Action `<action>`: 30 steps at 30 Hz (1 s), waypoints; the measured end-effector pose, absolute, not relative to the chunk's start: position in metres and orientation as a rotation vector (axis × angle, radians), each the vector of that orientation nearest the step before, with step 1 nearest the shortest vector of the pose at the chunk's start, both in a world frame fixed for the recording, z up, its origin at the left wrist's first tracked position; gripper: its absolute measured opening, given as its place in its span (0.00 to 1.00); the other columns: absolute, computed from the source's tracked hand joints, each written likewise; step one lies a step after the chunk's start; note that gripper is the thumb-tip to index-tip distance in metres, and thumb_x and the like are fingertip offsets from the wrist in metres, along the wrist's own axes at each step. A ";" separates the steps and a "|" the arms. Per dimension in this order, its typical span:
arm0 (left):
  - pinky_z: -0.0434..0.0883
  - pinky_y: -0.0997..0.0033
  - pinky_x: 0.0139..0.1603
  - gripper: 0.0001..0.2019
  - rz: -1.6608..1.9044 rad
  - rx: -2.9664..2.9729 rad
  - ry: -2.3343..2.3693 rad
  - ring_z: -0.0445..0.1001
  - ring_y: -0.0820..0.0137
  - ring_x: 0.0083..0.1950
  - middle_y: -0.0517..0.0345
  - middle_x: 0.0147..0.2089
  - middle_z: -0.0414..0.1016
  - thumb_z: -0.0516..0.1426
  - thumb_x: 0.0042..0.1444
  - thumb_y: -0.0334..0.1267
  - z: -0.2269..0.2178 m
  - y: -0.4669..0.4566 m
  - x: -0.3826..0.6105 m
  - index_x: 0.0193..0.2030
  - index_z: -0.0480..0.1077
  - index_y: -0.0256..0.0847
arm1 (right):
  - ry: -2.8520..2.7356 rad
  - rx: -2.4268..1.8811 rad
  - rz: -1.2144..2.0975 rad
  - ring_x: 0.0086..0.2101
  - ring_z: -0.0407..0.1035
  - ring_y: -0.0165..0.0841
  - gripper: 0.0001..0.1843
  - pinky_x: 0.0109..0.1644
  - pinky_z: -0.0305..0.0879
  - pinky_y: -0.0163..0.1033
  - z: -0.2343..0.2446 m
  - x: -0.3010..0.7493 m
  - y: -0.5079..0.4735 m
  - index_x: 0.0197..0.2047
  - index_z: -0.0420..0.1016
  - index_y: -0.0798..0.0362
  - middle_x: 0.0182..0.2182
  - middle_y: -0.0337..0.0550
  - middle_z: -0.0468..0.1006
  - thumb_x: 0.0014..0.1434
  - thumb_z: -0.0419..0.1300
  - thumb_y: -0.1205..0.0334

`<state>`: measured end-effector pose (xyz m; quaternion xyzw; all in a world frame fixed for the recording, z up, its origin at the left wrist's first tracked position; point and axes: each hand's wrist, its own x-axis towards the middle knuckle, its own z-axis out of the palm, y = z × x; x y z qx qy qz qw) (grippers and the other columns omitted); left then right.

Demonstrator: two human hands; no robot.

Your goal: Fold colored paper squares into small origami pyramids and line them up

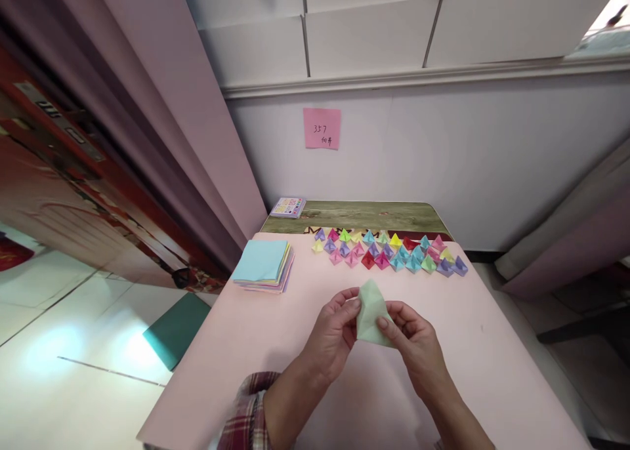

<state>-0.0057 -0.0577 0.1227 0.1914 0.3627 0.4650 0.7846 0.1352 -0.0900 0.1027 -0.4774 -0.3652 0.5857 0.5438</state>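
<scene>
1. Green paper: lies between the two hands, raised in front of the pink tabletop; from here, neither hand is nearer, both touch it.
2. Long axis: runs roughly away from the wrists; narrow tip points beyond the fingers, wide edge sits nearest the person.
3. Left hand: pinching the paper's left edge, thumb in front.
4. Right hand: gripping the lower right part, thumb flat on the near face; fingertips behind, hidden.
5. Rows of folded paper pieces: beyond both hands, apart. Paper stack: beyond and left of the left hand.
</scene>
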 end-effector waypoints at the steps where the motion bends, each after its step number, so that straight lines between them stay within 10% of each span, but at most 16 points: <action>1: 0.67 0.75 0.34 0.20 1.025 0.427 0.823 0.71 0.75 0.31 0.56 0.36 0.75 0.69 0.44 0.39 0.121 -0.058 -0.004 0.43 0.72 0.37 | -0.873 -1.137 1.385 0.36 0.73 0.37 0.19 0.39 0.70 0.37 0.103 0.135 -0.090 0.39 0.78 0.52 0.36 0.45 0.81 0.49 0.69 0.48; 10: 0.69 0.72 0.34 0.22 1.016 0.773 0.978 0.72 0.70 0.30 0.53 0.28 0.76 0.60 0.52 0.55 0.113 -0.064 -0.007 0.33 0.76 0.34 | -0.960 -1.246 1.242 0.33 0.74 0.39 0.25 0.37 0.71 0.40 0.103 0.135 -0.088 0.45 0.74 0.52 0.31 0.45 0.79 0.49 0.68 0.45; 24: 0.72 0.71 0.28 0.17 0.932 0.581 0.859 0.73 0.72 0.27 0.55 0.31 0.75 0.69 0.44 0.43 0.111 -0.060 -0.027 0.36 0.74 0.35 | -0.808 -1.139 1.349 0.34 0.74 0.37 0.28 0.36 0.73 0.41 0.117 0.155 -0.090 0.48 0.74 0.54 0.39 0.52 0.78 0.59 0.56 0.38; 30: 0.70 0.71 0.37 0.14 0.884 0.677 0.702 0.73 0.71 0.32 0.54 0.33 0.75 0.67 0.48 0.43 0.119 -0.063 -0.027 0.37 0.75 0.36 | -0.825 -1.117 1.612 0.26 0.70 0.30 0.21 0.28 0.68 0.33 0.122 0.149 -0.094 0.39 0.75 0.53 0.28 0.41 0.75 0.54 0.64 0.43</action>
